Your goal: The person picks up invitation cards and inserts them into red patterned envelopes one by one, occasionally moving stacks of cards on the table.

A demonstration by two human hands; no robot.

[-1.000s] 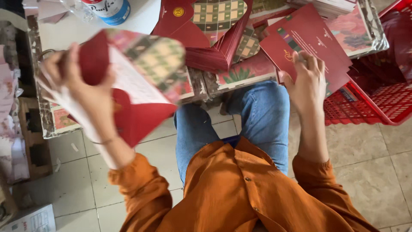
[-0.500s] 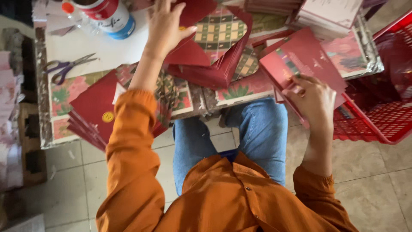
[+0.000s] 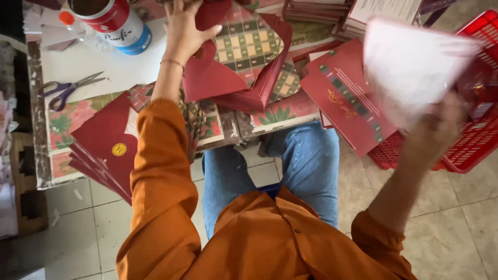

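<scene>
Cluttered worktable fills the upper frame. Left hand, top centre, grips the flap of an open red envelope whose long axis slants down to the right. Right hand, well apart at the right edge, lifts a pale card; its fingers are blurred and mostly hidden behind the sheet, above the red basket.
</scene>
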